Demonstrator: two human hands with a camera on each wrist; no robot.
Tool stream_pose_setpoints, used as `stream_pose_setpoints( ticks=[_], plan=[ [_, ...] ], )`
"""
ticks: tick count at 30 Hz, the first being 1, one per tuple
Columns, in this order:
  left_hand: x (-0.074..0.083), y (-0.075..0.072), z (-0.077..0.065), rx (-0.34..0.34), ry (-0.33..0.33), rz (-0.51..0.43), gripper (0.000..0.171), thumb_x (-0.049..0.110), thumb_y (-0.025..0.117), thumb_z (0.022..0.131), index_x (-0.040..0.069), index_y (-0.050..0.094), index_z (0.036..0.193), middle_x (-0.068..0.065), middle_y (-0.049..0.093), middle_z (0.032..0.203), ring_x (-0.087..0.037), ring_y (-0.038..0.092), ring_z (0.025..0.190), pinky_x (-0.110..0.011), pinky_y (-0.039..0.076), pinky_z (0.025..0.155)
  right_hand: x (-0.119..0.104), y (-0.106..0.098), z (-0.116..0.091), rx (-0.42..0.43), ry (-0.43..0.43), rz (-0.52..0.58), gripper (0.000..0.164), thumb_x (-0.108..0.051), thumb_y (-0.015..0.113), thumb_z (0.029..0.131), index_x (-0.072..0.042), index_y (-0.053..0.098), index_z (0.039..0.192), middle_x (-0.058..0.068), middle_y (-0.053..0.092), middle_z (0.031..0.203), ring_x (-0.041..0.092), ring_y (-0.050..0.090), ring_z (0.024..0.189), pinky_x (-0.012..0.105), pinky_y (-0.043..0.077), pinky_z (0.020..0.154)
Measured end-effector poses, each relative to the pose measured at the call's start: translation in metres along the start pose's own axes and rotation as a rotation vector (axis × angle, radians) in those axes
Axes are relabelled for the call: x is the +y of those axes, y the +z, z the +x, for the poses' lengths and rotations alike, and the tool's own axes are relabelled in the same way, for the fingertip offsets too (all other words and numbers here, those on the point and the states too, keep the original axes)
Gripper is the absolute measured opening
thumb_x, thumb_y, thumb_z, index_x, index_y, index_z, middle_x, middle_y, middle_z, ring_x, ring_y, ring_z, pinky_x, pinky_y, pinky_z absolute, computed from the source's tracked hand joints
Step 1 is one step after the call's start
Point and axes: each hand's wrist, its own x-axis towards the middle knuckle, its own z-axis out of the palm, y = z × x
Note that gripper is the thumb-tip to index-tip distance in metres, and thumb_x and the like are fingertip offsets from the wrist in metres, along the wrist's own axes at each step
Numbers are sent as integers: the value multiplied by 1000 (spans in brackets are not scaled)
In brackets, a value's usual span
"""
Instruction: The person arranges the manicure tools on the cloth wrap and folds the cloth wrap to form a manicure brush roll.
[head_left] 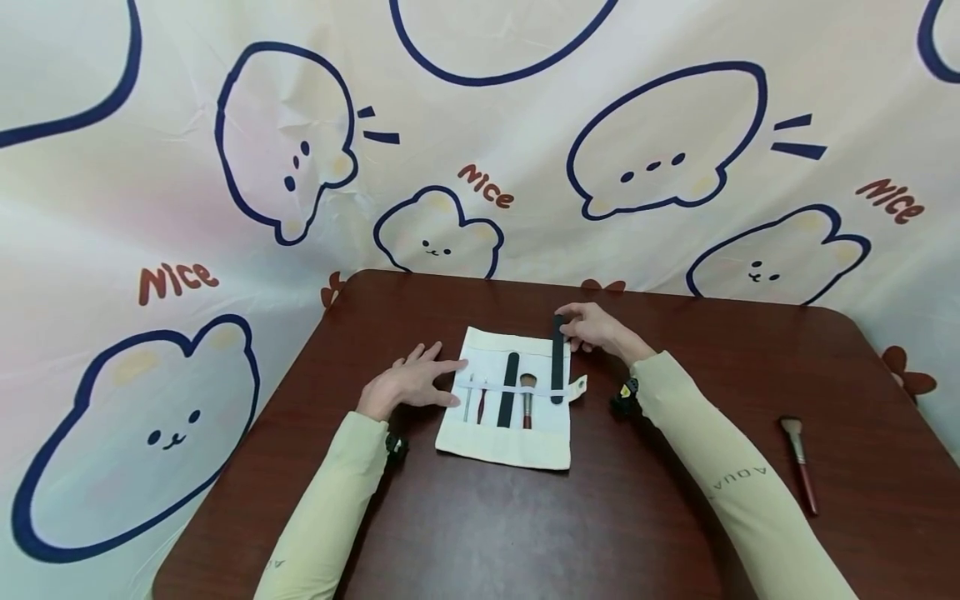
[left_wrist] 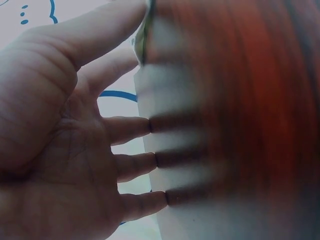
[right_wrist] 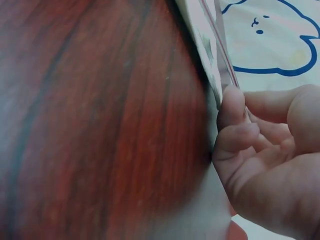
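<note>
An off-white cloth roll-up case (head_left: 495, 454) lies unfolded on the table. Across it, a narrow elastic band holds a second black nail file (head_left: 510, 379), a brush (head_left: 528, 392) with a red-brown handle, and two thin tools (head_left: 482, 402) at the left. My right hand (head_left: 592, 327) pinches the upper end of a black nail file (head_left: 557, 358) at the case's right side; its lower part lies at the band. Seen edge-on in the right wrist view, this file (right_wrist: 220, 35) has a reddish core line. My left hand (head_left: 408, 382), fingers spread, rests with thumb and index finger on the case's left edge.
Farther right on the dark wooden table (head_left: 480, 533) lies another brush (head_left: 798, 467) with a red handle. A strap with a snap (head_left: 577, 388) sticks out from the case's right edge. Behind the table hangs a pale curtain (head_left: 540, 167) with cartoon drawings.
</note>
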Motion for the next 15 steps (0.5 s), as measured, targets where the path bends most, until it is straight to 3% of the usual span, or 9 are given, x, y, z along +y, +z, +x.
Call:
stream_pose_setpoints(
  ticks=[6,15],
  plan=[
    [-1,0,2,-3,6,-5,71,44,69,89,33,38,151,-16,10,166,-43,4,152,-66,12,118,3,1,-8,-43,-11,-18,38,-20,55,101,-9,49,137,7,65,79,19,58,60,27,42,50],
    [-3,0,2,-1,-1,5,71,44,69,88,33,38,151,-16,11,165,-43,5,152,-66,12,117,2,2,-13,-36,-15,4,29,-27,60,99,-4,68,114,7,65,78,18,59,61,27,43,50]
  ],
)
